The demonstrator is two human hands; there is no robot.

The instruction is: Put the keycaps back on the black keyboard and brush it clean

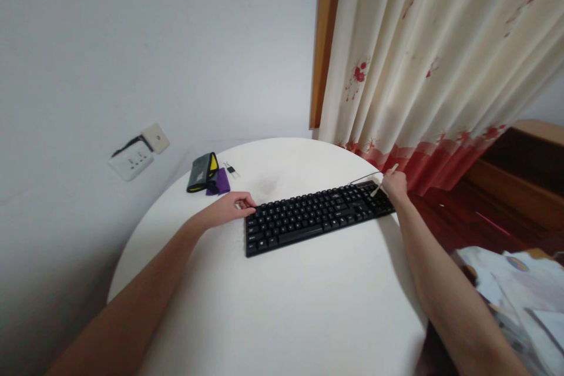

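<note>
A black full-size keyboard (304,217) lies at a slant on the round white table (282,299). At its upper left corner, my left hand (233,208) is closed, with thumb and fingers pinching the edge. My right hand (395,185) is over the number pad end, closed around a slim cream-coloured stick (378,190). The stick's lower tip points down at the number pad keys; I cannot tell whether it touches them. Its exact kind is too small to make out.
A grey and yellow folded pouch or cloth (202,172) lies at the table's back left with a purple cloth (221,182) and a small black clip-like item (231,170). A thin cable (365,176) runs behind the keyboard. Papers (515,282) lie at the right, below the curtain (396,70).
</note>
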